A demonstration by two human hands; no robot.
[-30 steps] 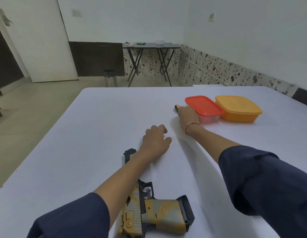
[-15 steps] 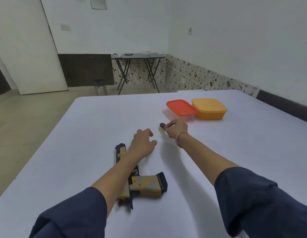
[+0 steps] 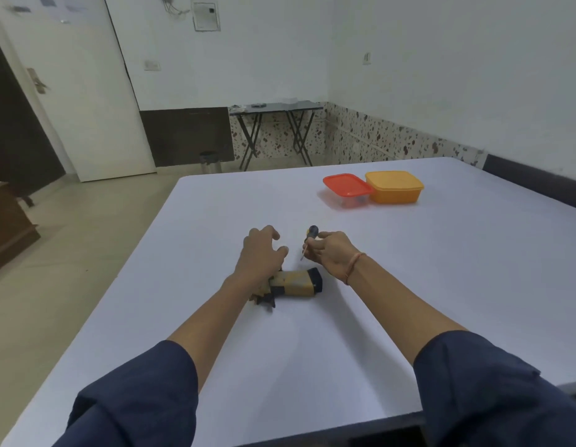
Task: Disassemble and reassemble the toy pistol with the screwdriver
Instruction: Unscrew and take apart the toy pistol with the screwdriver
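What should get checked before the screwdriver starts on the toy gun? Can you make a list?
1. screwdriver held in right hand: ok.
2. Tip pointing down toward the toy pistol: ok.
3. left hand gripping the pistol: not ok, fingers open above it.
4. Screws facing up: cannot tell, too small.
5. A place for loose screws: not ok, red-lidded box and orange box are both closed.

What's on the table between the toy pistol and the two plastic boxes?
Head view: the right hand holding the screwdriver; beyond it, bare table.
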